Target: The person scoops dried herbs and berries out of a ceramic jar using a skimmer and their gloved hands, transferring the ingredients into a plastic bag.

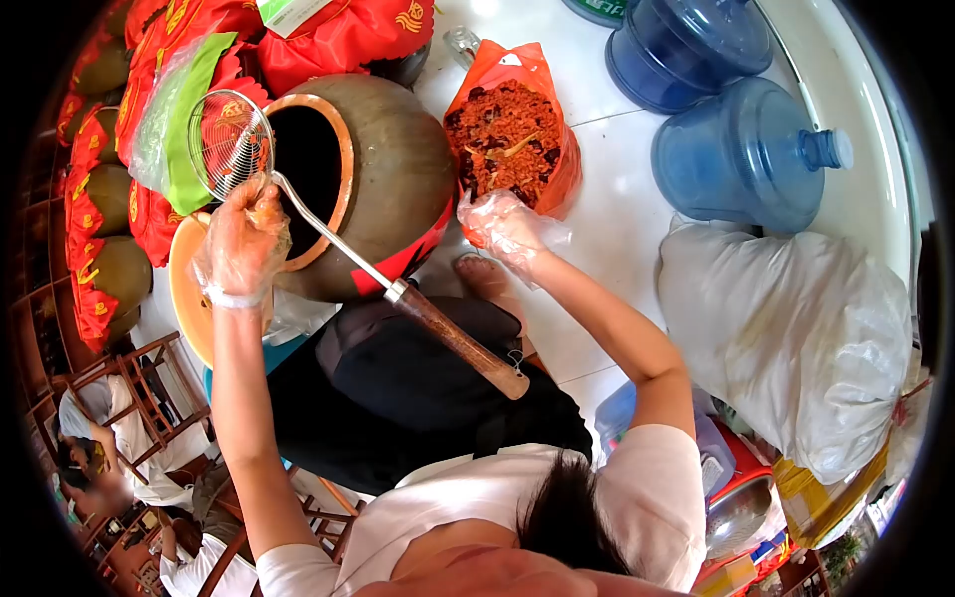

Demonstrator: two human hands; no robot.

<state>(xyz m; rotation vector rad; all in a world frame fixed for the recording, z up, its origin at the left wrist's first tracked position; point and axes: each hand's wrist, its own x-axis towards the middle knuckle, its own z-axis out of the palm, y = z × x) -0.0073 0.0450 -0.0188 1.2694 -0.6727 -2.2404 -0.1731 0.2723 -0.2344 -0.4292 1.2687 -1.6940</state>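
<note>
My left hand (244, 239), in a clear plastic glove, is closed on a wire skimmer (438, 333) where its mesh basket meets the metal neck. Its long wooden handle slants down over my lap. Right behind the skimmer lies a big brown pottery jar (398, 169), tipped so its dark round mouth faces left. My right hand (502, 229), also gloved, pinches the near edge of a red plastic bag (564, 177). Inside the bag is a reddish chopped mixture (507, 139) with dark pieces.
A pale yellow basin (186, 261) stands beneath my left wrist. Several jars with red cloth covers (348, 40) line the left and back. Blue water jugs (731, 154) and a large white sack (786, 328) are on the right. Other people (214, 562) sit at lower left.
</note>
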